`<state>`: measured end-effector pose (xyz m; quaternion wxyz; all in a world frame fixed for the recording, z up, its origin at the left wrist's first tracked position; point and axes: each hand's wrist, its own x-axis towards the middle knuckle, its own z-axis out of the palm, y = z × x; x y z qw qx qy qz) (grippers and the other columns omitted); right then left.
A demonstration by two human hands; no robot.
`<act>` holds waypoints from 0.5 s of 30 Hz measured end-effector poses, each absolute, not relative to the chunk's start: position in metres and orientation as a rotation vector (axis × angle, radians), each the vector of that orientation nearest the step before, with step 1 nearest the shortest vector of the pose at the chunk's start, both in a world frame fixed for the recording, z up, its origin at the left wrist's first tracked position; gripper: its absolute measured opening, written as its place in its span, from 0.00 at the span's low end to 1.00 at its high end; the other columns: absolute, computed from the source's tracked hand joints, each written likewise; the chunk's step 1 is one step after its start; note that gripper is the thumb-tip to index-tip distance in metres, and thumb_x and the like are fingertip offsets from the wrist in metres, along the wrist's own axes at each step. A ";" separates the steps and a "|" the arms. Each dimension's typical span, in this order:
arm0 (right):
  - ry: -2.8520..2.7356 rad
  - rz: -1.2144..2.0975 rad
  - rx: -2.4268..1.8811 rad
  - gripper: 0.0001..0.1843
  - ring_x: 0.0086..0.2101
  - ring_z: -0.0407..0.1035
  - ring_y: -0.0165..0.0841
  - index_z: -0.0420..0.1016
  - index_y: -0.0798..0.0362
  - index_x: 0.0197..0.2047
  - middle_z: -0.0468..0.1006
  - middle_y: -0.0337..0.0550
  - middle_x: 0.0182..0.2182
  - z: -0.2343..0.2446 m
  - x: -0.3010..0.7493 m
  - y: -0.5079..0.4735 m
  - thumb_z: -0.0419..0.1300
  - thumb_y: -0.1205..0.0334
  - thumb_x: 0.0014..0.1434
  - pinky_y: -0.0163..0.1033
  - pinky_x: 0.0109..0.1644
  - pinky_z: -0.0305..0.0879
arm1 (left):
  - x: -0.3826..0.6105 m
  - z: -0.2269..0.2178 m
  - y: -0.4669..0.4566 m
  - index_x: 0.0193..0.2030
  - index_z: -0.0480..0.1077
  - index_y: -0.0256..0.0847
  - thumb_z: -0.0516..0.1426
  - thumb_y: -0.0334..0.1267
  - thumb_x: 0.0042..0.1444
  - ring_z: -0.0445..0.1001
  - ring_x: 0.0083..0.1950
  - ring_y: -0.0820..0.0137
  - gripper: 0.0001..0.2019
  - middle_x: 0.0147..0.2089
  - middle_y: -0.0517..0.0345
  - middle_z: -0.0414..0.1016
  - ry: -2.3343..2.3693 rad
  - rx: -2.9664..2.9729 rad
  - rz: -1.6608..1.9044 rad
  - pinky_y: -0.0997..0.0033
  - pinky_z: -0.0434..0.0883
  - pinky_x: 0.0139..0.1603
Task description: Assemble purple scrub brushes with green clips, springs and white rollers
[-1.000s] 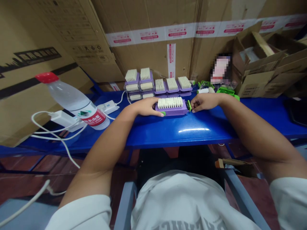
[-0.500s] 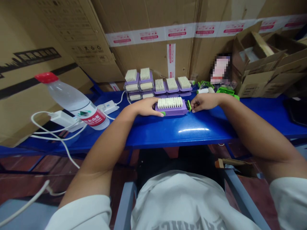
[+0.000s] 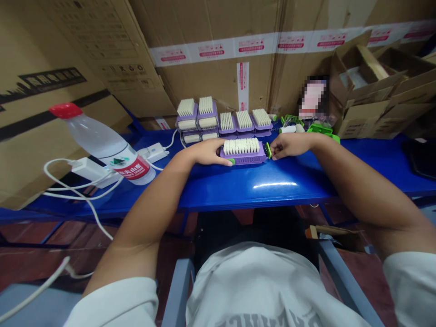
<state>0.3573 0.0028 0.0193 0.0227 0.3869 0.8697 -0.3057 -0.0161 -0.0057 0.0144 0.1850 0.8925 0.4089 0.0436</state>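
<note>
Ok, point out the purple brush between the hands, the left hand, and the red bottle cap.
Purple brush [image 3: 243, 159], head view, on its purple body below the bristles.
Left hand [image 3: 207, 152], head view, on the back of the hand.
Red bottle cap [image 3: 66, 110], head view, on the top of the cap.

Taped cardboard cartons [image 3: 211, 81] behind a blue metal workbench [image 3: 289, 200]

Purple brush [image 3: 243, 158] (cream bristles [image 3: 241, 146])
</note>
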 end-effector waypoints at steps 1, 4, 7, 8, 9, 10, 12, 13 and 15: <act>2.697 -0.956 1.193 0.21 0.34 0.72 0.38 0.84 0.50 0.37 0.81 0.41 0.29 0.019 0.357 0.003 0.73 0.39 0.58 0.46 0.45 0.67 | -0.016 0.014 -0.006 0.81 0.73 0.47 0.73 0.64 0.58 0.80 0.77 0.43 0.48 0.81 0.45 0.79 1.148 2.511 0.126 0.51 0.76 0.76; 2.712 -0.969 1.177 0.21 0.32 0.71 0.36 0.83 0.50 0.36 0.80 0.40 0.28 0.019 0.357 0.002 0.73 0.39 0.58 0.46 0.43 0.66 | -0.016 0.014 -0.005 0.81 0.73 0.46 0.72 0.65 0.59 0.80 0.77 0.43 0.47 0.81 0.45 0.79 1.141 2.509 0.123 0.51 0.76 0.77; 2.726 -0.963 1.174 0.22 0.31 0.70 0.35 0.82 0.50 0.36 0.80 0.39 0.28 0.019 0.357 0.002 0.73 0.38 0.59 0.45 0.42 0.65 | -0.016 0.015 -0.006 0.81 0.73 0.45 0.72 0.65 0.59 0.80 0.78 0.43 0.47 0.81 0.44 0.78 1.152 2.519 0.116 0.52 0.76 0.76; 2.729 -0.959 1.173 0.22 0.31 0.70 0.35 0.82 0.50 0.36 0.80 0.39 0.28 0.020 0.357 0.001 0.73 0.38 0.59 0.45 0.41 0.65 | -0.016 0.015 -0.006 0.80 0.73 0.45 0.72 0.65 0.59 0.80 0.78 0.43 0.47 0.81 0.44 0.78 1.155 2.522 0.113 0.52 0.76 0.76; 2.731 -0.957 1.172 0.22 0.31 0.70 0.35 0.82 0.50 0.36 0.80 0.39 0.28 0.020 0.357 0.001 0.73 0.38 0.58 0.45 0.41 0.65 | -0.016 0.015 -0.006 0.80 0.73 0.46 0.72 0.65 0.59 0.80 0.78 0.43 0.47 0.81 0.45 0.79 1.157 2.524 0.113 0.52 0.76 0.76; 2.729 -0.955 1.173 0.22 0.31 0.70 0.35 0.82 0.49 0.36 0.80 0.39 0.28 0.020 0.357 0.001 0.73 0.38 0.58 0.45 0.41 0.65 | -0.015 0.015 -0.007 0.80 0.73 0.46 0.72 0.65 0.59 0.80 0.78 0.43 0.47 0.81 0.45 0.79 1.158 2.525 0.113 0.52 0.76 0.75; 2.722 -0.954 1.179 0.22 0.31 0.70 0.36 0.83 0.49 0.36 0.80 0.39 0.28 0.020 0.357 0.001 0.74 0.38 0.58 0.45 0.42 0.66 | -0.015 0.016 -0.008 0.80 0.74 0.46 0.72 0.65 0.59 0.80 0.77 0.43 0.46 0.80 0.45 0.79 1.162 2.522 0.115 0.52 0.77 0.75; 2.718 -0.954 1.182 0.21 0.32 0.70 0.36 0.83 0.49 0.36 0.80 0.39 0.28 0.021 0.357 0.001 0.73 0.39 0.58 0.46 0.42 0.66 | -0.015 0.016 -0.008 0.80 0.74 0.46 0.72 0.64 0.59 0.80 0.77 0.43 0.46 0.80 0.45 0.80 1.166 2.519 0.114 0.52 0.77 0.75; 2.709 -0.955 1.187 0.20 0.32 0.70 0.37 0.83 0.49 0.37 0.80 0.40 0.29 0.021 0.357 0.002 0.73 0.40 0.58 0.46 0.43 0.67 | -0.014 0.017 -0.008 0.80 0.74 0.46 0.72 0.64 0.59 0.81 0.76 0.43 0.46 0.80 0.45 0.80 1.175 2.518 0.112 0.52 0.77 0.75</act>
